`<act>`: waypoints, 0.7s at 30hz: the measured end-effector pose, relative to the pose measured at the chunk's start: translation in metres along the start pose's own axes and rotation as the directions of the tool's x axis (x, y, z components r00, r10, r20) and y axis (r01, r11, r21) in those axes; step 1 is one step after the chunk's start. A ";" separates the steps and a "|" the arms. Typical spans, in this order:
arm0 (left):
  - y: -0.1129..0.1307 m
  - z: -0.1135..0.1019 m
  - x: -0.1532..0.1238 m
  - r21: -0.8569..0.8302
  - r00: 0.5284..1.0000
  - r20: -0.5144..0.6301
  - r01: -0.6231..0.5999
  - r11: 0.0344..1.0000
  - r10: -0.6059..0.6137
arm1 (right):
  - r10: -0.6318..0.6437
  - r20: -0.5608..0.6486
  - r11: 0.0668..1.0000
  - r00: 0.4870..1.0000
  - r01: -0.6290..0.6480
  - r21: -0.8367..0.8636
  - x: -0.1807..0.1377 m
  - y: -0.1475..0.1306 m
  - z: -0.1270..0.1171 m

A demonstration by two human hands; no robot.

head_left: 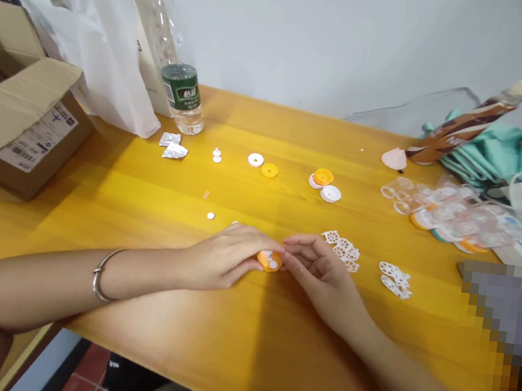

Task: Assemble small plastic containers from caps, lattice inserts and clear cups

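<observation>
My left hand [222,255] and my right hand [320,272] meet near the middle of the yellow wooden table [142,308]. Both pinch a small orange round cap [270,261] with a white piece inside it, held just above the tabletop. My left wrist wears a silver bangle [101,274]. Flat white plastic frames of small rings [344,249] lie just behind my right hand, and another cluster [396,280] lies to its right. Farther back lie loose caps and discs: a white ring [256,159], a yellow cap [270,170], an orange cap [323,176] and a white disc [330,194].
An open cardboard box [17,121] stands at the left edge beside a white plastic bag [99,42] and a clear water bottle [180,78]. Crumpled foil scraps [172,145] lie near the bottle. A heap of clear plastic pieces [449,215], green cloth [494,154] and a brown bottle [470,123] crowd the right.
</observation>
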State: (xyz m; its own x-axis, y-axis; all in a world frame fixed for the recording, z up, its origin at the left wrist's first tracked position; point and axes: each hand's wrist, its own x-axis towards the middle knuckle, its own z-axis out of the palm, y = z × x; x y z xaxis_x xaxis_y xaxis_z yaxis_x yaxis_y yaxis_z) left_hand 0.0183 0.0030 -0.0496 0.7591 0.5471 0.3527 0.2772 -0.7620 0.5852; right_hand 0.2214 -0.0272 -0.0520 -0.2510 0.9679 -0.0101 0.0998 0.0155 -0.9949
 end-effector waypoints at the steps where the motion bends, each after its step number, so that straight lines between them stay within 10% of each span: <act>1: 0.000 0.000 0.000 -0.008 1.000 -0.009 -0.013 1.000 0.013 | 0.035 0.022 0.998 0.999 -0.036 0.045 0.000 -0.001 0.001; 17: 0.001 0.001 0.001 0.032 0.957 -0.290 0.020 0.999 -0.010 | 0.148 -0.095 0.956 0.984 -0.118 0.268 -0.001 -0.001 0.012; 21: 0.012 0.003 0.004 0.137 0.980 -0.197 0.037 0.990 -0.009 | 0.146 -0.124 0.942 0.982 -0.099 0.321 0.000 -0.001 0.012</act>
State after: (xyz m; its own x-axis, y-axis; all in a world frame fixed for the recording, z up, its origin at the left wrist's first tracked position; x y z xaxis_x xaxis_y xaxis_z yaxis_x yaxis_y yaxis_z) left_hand 0.0267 -0.0044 -0.0434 0.6255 0.6116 0.4845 0.3828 -0.7816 0.4924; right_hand 0.2095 -0.0307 -0.0525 -0.1128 0.9834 -0.1423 -0.1904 -0.1619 -0.9682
